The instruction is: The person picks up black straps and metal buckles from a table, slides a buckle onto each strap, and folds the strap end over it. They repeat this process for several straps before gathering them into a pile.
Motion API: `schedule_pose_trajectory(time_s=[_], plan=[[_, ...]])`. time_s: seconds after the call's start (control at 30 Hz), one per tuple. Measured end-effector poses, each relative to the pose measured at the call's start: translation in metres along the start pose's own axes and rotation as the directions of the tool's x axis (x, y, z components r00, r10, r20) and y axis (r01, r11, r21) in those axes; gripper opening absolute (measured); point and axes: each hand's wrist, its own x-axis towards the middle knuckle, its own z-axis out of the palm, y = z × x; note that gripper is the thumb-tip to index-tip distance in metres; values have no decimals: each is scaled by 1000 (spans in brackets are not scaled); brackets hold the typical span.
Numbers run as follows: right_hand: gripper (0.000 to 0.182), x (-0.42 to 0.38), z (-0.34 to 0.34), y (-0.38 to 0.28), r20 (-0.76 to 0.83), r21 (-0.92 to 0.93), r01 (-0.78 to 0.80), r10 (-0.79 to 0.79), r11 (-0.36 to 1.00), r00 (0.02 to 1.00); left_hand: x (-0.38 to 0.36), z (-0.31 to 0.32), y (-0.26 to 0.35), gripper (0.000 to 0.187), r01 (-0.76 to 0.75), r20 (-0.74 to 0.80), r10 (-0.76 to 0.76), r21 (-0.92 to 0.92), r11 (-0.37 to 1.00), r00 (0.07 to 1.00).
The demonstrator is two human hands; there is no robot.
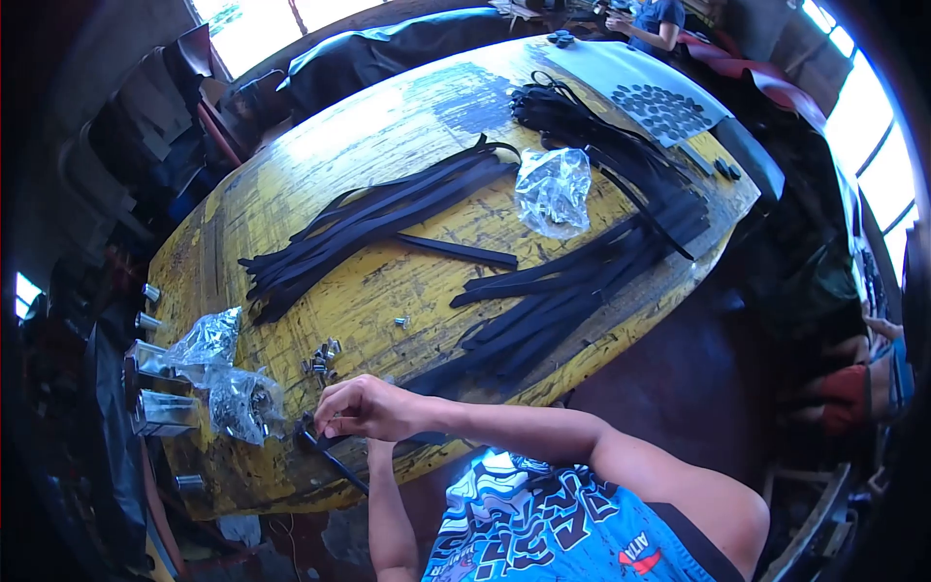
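My right hand (364, 407) is over the near left part of the yellow table, its fingers closed on the end of a black strap (335, 464). Below it, my left forearm reaches up, and my left hand (378, 448) is mostly hidden behind the right one. Small metal pieces (320, 361) lie in a pile just beyond my hands, with another metal piece (401, 322) farther right. Left of my hands sits a clear plastic bag (245, 405) of small parts.
Bundles of black straps (388, 209) (601, 281) cover much of the yellow table (291, 184). A clear bag (553, 192) lies between them. Metal boxes (165, 414) stand at the left edge. Dark discs (661, 112) rest on a sheet at the far right. A person (658, 24) is beyond.
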Motion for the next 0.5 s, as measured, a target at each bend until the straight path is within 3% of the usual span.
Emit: schedule_pose_trajectory(time_s=[0.07, 0.23, 0.33, 0.43, 0.47, 0.5], plan=[[11, -2, 6, 15, -22, 331, 7, 0, 944, 1000, -4, -6, 1, 58, 29, -16, -29, 11, 1000, 999], [9, -18, -7, 36, 46, 385, -45, 29, 922, 998, -8, -65, 44, 61, -134, 180, 113, 108, 985, 977], [13, -31, -14, 33, -56, 285, 57, -43, 957, 998, -9, -71, 116, 44, -238, -28, 247, -392, 889, 968], [16, -62, -33, 3, -212, 142, -111, 140, 984, 967, 5, -62, 115, 26, -162, 23, 171, -206, 965, 985], [18, -76, -43, -6, -289, 90, -160, 180, 983, 940, 7, -59, 119, 24, -191, -37, 188, -226, 955, 982], [22, -99, -62, -2, -390, -129, -201, 137, 971, 911, 9, -56, 123, 23, -220, -95, 203, -246, 944, 975]])
